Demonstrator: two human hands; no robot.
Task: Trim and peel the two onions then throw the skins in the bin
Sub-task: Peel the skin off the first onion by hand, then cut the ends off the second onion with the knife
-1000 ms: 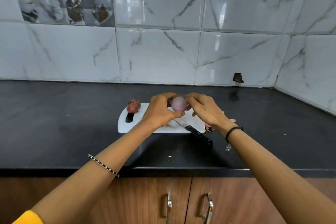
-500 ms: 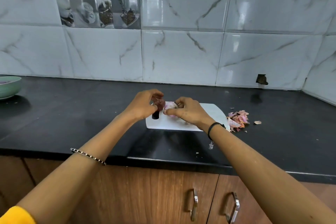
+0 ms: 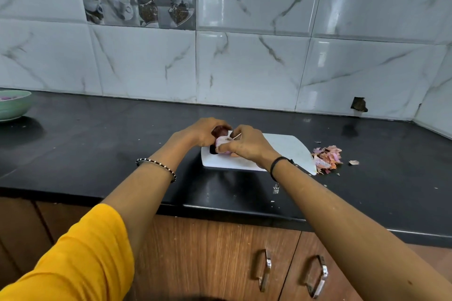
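A white cutting board (image 3: 281,151) lies on the black counter. At its left end my left hand (image 3: 198,133) is closed over a dark red unpeeled onion (image 3: 220,131). Right beside it, touching, my right hand (image 3: 247,146) grips the pale peeled onion (image 3: 222,142) with its fingertips, low over the board. A pile of pink onion skins (image 3: 326,157) sits on the counter just past the board's right edge. No knife is in sight; my right forearm covers the board's front edge.
A green bowl (image 3: 12,105) stands at the far left of the counter (image 3: 97,144), against the tiled wall. One loose skin flake (image 3: 353,162) lies right of the pile. Wooden cabinet doors with metal handles (image 3: 265,269) are below the counter edge.
My left hand left the peeled onion and closed on the unpeeled one at the board's left end. My right hand kept the peeled onion. The view swung left, revealing the bowl and skins.
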